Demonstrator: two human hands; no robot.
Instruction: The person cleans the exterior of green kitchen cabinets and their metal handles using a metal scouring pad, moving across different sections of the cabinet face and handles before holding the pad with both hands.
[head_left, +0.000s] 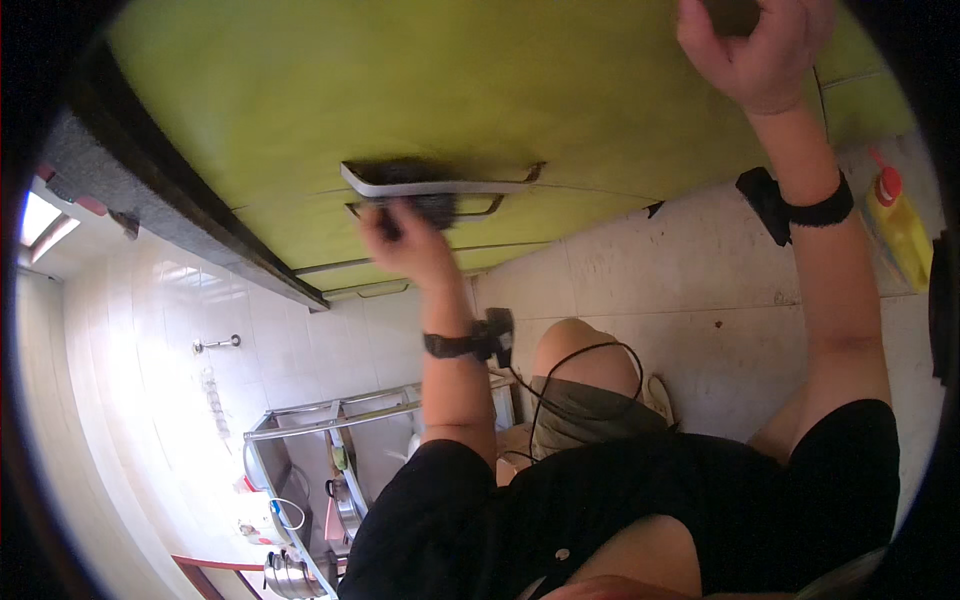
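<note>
My left hand (412, 247), blurred, is at the curved metal handles of a green cabinet front (600, 90). Its fingers close on a dark, fuzzy pad or cloth (442, 210), which shows behind the lower handle (480, 216). Just above is the longer handle (442, 187), with a dark patch behind it. My right hand (765, 56) is raised against the green front at the top right, partly cut off by the picture's rim. Something dark shows between its thumb and fingers; whether it is an object or shadow I cannot tell.
A grey countertop edge (172, 195) runs along the left. At the lower left stands a metal rack (330, 427) with pots. A yellow bottle with a red cap (900, 225) is on the tiled floor at right. A black cable (555, 360) hangs from the left wrist strap.
</note>
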